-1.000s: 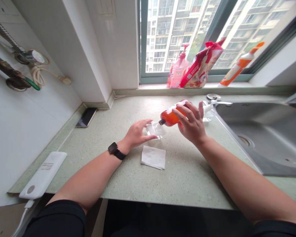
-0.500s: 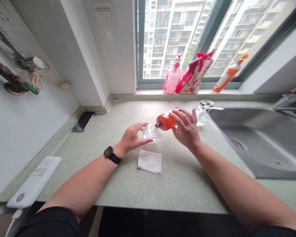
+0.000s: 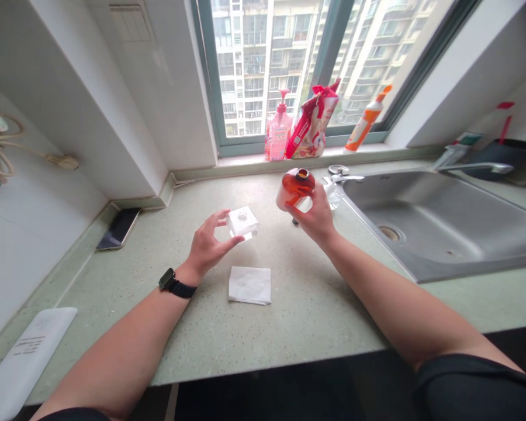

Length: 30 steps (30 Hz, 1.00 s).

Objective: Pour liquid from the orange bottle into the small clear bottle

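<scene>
My left hand (image 3: pixel 210 240) grips a clear square bottle (image 3: pixel 243 222) between thumb and fingers, its round neck facing up toward me. In my right hand (image 3: pixel 315 213) is an amber-orange bottle (image 3: pixel 297 186) with an uncapped dark mouth, nearly upright and leaning a little my way. The two bottles are apart. A small black piece (image 3: pixel 295 221), perhaps a cap, shows on the counter below the orange bottle. Partly hidden behind my right hand lies a clear, white-topped item (image 3: pixel 334 196) near the sink. A folded white tissue (image 3: pixel 249 285) rests in front of the bottles.
The steel sink (image 3: pixel 438 263) is set into the counter at right, with a faucet (image 3: pixel 486 168) behind. On the windowsill stand a pink pump bottle (image 3: pixel 278 131), a red-and-white bag (image 3: pixel 313 126) and an orange-and-white bottle (image 3: pixel 366 126). A phone (image 3: pixel 119 229) and a white power bank (image 3: pixel 30 356) lie left.
The orange bottle has swung from tipped over the clear bottle to nearly upright, away from its neck. My view has turned to the right. Both hands keep their holds.
</scene>
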Tool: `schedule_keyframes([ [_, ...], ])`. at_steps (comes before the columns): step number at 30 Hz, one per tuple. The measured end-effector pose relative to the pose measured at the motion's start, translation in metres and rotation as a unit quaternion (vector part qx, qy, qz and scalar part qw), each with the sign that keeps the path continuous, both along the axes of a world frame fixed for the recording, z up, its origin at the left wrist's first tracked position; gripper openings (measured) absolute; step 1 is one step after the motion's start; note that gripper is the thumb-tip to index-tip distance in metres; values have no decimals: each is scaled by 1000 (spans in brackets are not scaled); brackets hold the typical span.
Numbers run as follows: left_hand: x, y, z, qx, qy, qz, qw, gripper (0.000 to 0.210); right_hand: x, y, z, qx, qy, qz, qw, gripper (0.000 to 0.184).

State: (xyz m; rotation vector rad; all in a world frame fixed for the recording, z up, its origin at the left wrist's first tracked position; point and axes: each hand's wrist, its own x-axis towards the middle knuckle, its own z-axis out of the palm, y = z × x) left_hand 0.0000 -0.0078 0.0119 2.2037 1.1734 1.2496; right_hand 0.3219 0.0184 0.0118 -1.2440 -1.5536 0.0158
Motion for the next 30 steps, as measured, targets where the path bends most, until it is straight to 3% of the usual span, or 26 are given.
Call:
schedule_keyframes([
  [5,0,1,3,-36,10,29,999,67,3,8,-7,-72,74,56,993,82],
  [19,-1,5,1,-69,-3,52,996,65,-4,5,-16,-137,-34,8,990,68],
  [30,-2,7,-2,-70,11,48,996,65,-5,12,-24,-157,-47,9,986,66],
])
